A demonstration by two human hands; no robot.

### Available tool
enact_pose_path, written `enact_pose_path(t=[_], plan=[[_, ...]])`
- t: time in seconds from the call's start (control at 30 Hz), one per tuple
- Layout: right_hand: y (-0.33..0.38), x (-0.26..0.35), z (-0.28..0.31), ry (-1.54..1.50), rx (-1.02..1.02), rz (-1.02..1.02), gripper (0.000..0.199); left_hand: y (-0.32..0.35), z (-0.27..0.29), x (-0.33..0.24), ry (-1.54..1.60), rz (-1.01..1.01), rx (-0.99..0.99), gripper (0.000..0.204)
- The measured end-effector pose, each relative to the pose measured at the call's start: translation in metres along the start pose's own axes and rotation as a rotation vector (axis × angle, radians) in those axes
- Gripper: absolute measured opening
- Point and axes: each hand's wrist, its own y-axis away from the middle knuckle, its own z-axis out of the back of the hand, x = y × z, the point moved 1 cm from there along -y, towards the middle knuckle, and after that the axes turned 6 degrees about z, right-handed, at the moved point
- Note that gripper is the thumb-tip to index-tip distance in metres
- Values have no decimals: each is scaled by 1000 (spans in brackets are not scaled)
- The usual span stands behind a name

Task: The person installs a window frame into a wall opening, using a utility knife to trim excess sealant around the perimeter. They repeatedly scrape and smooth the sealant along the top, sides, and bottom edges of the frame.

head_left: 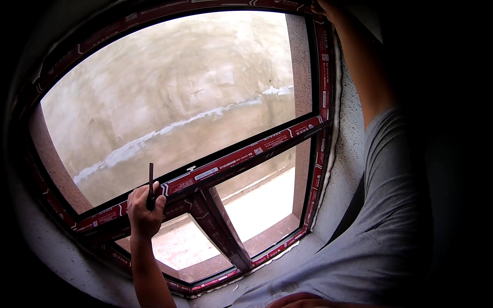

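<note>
The left hand (145, 208) is wrapped tight around a thin dark tool (151, 185). The tool stands up straight, right in front of the middle bar (226, 161) of the window frame (324, 77), which is covered in red tape. The right arm (359, 56) reaches up to the top corner of the frame. The right hand is cut off at the edge, so I cannot tell its grip.
</note>
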Motion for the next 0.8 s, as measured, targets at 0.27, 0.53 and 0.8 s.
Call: enact_pose_path(t=[0.27, 0.53, 0.8], plan=[[23, 10, -40, 218, -57, 60, 36, 6, 6, -1, -37, 13, -15, 37], [18, 24, -51, 524, 16, 106, 37, 2, 7, -6, -1, 15, -23, 30], [33, 17, -48, 319, 111, 177, 27, 9, 7, 2, 11, 12, -33, 25]])
